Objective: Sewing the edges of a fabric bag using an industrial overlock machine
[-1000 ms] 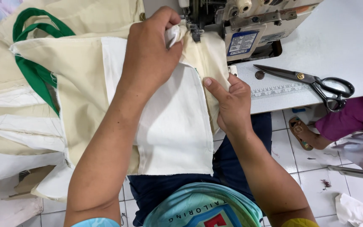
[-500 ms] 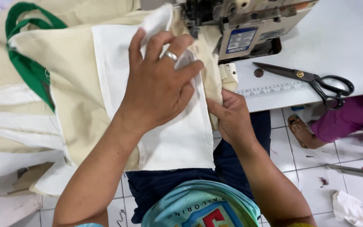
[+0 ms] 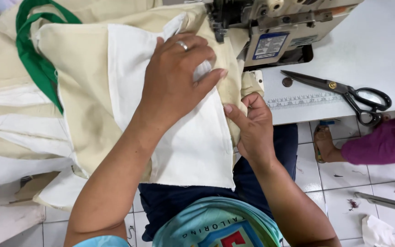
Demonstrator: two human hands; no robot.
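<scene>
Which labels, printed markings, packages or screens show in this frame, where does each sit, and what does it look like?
Label plate: front of the sewing machine, rectangular, blue and white.
Printed ruler strip: along the front edge of the white table, near the black-handled scissors, pale with dark tick marks.
Shirt print: the person's teal shirt, bottom of frame, white lettering with red and blue shapes.
No packages or screens in view.

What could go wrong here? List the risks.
1. The left hand presses the white fabric panel with its fingertips close to the sewing machine needle area; they could get caught.
2. The right hand pinches the cream fabric edge; slipping could misalign the layers.
3. The scissors lie open-bladed near the table edge.
</scene>
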